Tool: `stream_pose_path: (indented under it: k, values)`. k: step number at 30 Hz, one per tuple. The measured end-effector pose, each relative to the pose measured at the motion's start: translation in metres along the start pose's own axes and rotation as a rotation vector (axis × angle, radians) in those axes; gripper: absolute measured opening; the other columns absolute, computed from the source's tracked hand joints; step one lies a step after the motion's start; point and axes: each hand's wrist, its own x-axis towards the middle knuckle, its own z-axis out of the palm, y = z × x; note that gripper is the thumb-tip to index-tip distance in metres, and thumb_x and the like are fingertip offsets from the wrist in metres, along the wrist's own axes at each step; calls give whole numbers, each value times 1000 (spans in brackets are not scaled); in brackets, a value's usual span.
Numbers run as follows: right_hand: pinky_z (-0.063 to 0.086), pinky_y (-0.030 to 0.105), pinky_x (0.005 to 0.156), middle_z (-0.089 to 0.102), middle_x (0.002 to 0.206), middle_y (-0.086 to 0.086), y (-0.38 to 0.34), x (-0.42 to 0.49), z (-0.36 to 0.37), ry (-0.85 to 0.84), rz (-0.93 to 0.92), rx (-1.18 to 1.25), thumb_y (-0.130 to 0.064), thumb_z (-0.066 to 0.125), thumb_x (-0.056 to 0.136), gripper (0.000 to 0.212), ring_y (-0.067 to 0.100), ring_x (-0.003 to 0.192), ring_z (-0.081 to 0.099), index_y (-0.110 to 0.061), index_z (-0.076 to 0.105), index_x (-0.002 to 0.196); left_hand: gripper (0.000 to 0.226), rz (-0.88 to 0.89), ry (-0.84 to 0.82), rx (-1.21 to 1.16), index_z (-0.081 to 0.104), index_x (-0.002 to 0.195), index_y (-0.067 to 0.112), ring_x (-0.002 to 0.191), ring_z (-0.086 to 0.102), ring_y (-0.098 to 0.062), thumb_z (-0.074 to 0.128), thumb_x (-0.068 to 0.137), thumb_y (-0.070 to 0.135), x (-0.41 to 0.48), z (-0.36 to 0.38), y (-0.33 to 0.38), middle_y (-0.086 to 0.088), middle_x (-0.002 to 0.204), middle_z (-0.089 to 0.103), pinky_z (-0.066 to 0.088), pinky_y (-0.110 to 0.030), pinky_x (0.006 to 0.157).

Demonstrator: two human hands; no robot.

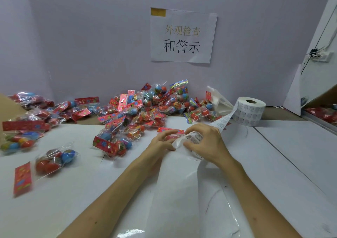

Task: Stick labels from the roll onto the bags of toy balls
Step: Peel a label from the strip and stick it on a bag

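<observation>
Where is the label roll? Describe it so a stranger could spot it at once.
Start at the paper sign on the back wall, then drop down and right to the table. The label roll stands there, right of the pile of bags: the only white drum, its strip running to the right hand.

Left hand [161, 142] gripping bag [170, 132], right hand [207, 143] pinching label strip [221, 122], roll [249, 112] at right

Even, soft light (edges warped), slight blur, perhaps motion.

Red flower-patterned header cards [104, 143], red and blue balls [54, 160], white label roll [249, 112].
</observation>
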Motion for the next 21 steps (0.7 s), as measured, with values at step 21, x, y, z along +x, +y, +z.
stream_pose_path:
  k: [21]
  values:
    - [44, 23, 87, 71, 96, -11, 8, 2, -4, -9, 5, 63, -32, 86, 77, 13, 9, 100, 61, -27, 75, 80, 62, -5, -21, -56, 65, 129, 15, 91, 74, -31, 53, 74, -12, 1, 2, -3, -20, 125, 69, 60, -35, 67]
